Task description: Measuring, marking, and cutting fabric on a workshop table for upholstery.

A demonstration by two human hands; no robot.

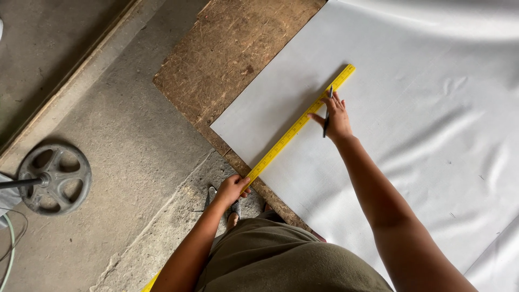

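Note:
A long yellow ruler [294,130] lies diagonally across a white sheet [411,119] spread over a brown wooden board [227,54]. My left hand [231,189] grips the ruler's near end at the sheet's edge. My right hand [336,116] presses its fingers on the ruler near the far end and holds a dark pen [327,116] beside the ruler's edge.
A grey metal wheel-shaped base with a pole [54,178] stands on the concrete floor at left. A raised concrete ledge [70,81] runs diagonally at upper left. The sheet is wrinkled toward the right. My foot in a sandal [233,212] stands by the board's edge.

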